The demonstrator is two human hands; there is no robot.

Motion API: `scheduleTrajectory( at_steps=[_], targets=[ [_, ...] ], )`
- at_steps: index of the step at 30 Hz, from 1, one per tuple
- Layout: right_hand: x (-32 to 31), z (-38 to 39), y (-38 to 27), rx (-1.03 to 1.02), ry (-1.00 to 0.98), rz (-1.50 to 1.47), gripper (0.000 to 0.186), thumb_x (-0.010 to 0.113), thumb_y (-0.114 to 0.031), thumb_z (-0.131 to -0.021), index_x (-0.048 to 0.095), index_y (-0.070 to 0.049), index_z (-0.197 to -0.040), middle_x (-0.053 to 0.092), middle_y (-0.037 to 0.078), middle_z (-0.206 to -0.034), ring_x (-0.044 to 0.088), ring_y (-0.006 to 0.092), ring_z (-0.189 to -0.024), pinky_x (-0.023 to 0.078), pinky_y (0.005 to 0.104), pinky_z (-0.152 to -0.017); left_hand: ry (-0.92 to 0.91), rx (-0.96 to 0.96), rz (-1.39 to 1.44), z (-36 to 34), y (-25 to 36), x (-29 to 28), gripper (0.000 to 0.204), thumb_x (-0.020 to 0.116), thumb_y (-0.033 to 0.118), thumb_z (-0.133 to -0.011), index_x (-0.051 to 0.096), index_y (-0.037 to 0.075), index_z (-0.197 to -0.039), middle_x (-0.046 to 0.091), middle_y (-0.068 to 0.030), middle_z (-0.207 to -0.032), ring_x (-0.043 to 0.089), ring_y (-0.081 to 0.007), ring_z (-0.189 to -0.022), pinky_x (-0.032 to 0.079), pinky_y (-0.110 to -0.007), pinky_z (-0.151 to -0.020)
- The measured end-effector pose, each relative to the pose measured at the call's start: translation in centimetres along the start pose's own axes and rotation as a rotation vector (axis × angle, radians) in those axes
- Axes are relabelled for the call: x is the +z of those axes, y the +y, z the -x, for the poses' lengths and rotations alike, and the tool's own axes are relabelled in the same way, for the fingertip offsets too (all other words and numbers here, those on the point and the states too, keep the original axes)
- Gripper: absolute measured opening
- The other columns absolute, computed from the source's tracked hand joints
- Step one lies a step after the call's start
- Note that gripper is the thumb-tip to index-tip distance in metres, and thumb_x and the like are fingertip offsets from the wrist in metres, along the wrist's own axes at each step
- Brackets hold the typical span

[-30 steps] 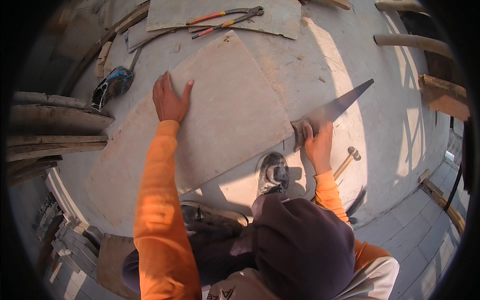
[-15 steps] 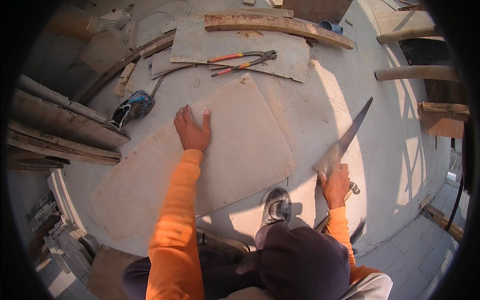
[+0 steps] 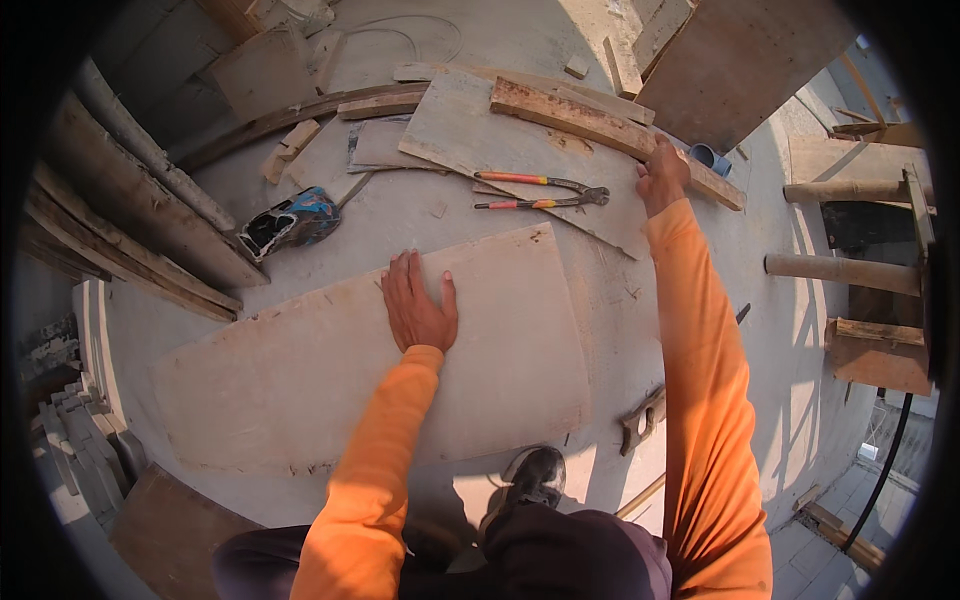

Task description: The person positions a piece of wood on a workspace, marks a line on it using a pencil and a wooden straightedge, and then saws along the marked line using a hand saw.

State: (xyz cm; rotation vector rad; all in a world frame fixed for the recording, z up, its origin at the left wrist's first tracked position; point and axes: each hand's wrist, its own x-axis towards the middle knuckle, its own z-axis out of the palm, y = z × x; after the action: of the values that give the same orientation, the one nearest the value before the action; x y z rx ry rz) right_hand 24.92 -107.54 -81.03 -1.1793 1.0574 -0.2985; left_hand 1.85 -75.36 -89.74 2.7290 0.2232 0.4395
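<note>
My left hand (image 3: 416, 305) lies flat with fingers spread on a pale plywood board (image 3: 510, 330). At the far right, my right hand (image 3: 665, 175) is closed round a rough wooden batten (image 3: 570, 122), near its right end. That batten rests across a whitish panel (image 3: 470, 130). Long-handled pincers (image 3: 545, 190) with red and yellow grips lie between the two hands, partly over the panel's near edge. A handsaw (image 3: 640, 420) lies on the floor by my right forearm, which hides most of its blade; the handle and the tip show on either side.
Planks (image 3: 150, 200) stand along the left side, near a torn blue and black bag (image 3: 290, 222). A brown sheet (image 3: 745, 65) and a grey pipe piece (image 3: 710, 160) are at the far right. Round poles (image 3: 840, 272) jut in from the right. My shoe (image 3: 535, 475) is by the board's near edge.
My right hand has let go of the handsaw, which now lies on the floor, and has reached forward to the batten. My left hand stays on the board. The view has shifted.
</note>
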Motion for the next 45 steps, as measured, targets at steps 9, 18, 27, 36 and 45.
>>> scheduleTrajectory(
  at_steps=[9,18,27,36,45],
  targets=[
    [0.9,-11.0,1.8,-0.337,-0.295,0.494,0.037,0.063,-0.001,-0.088,0.07,-0.006,-0.125,0.074,0.012,-0.115,0.069,0.0186,-0.106,0.05,0.0266,-0.093,0.008,0.006,0.076,-0.1,0.6,0.0,0.053,0.068,0.028,-0.094,0.054,0.0,-0.137,0.052,-0.0201,-0.144,0.043,-0.0398,-0.141,0.029,-0.055,-0.121],
    [-7.5,-8.3,-6.8,-0.027,-0.319,-0.083,0.021,0.076,-0.01,-0.079,0.068,-0.004,-0.098,0.064,0.004,-0.092,0.063,0.0216,-0.081,0.054,0.0417,-0.066,-0.009,0.027,0.104,-0.3,2.2,0.6,0.053,0.066,0.03,-0.095,0.054,0.001,-0.138,0.053,-0.0202,-0.142,0.043,-0.0393,-0.14,0.029,-0.054,-0.122],
    [-20.7,17.3,-6.9,-0.382,-0.572,0.35,0.067,0.064,-0.002,-0.078,0.041,-0.001,-0.141,0.056,0.008,-0.106,0.058,0.0168,-0.089,0.052,0.031,-0.083,-0.005,-0.002,0.053,0.0,0.8,0.4,0.052,0.063,0.032,-0.098,0.054,0.001,-0.138,0.051,-0.0187,-0.144,0.041,-0.0377,-0.141,0.027,-0.052,-0.122],
    [-24.6,23.6,10.4,-0.64,-0.634,1.006,0.095,0.078,-0.009,-0.071,0.032,0.003,-0.153,0.04,0.027,-0.123,0.041,0.0434,-0.117,0.036,0.0472,-0.108,-0.058,0.096,-0.088,0.0,0.7,0.9,0.05,0.046,0.033,-0.108,0.046,0.0,-0.146,0.049,-0.0186,-0.149,0.036,-0.0364,-0.148,0.021,-0.052,-0.126],
    [-24.2,24.7,14.2,-0.6,-0.604,1.027,0.102,0.083,-0.009,-0.07,0.029,0.004,-0.155,0.041,0.024,-0.125,0.042,0.0404,-0.115,0.039,0.047,-0.102,-0.369,-0.118,0.736,-5.1,10.0,0.8,0.073,0.044,0.051,-0.108,0.036,-0.004,-0.155,0.044,-0.0254,-0.156,0.039,-0.0374,-0.147,0.025,-0.045,-0.124]
  ],
)
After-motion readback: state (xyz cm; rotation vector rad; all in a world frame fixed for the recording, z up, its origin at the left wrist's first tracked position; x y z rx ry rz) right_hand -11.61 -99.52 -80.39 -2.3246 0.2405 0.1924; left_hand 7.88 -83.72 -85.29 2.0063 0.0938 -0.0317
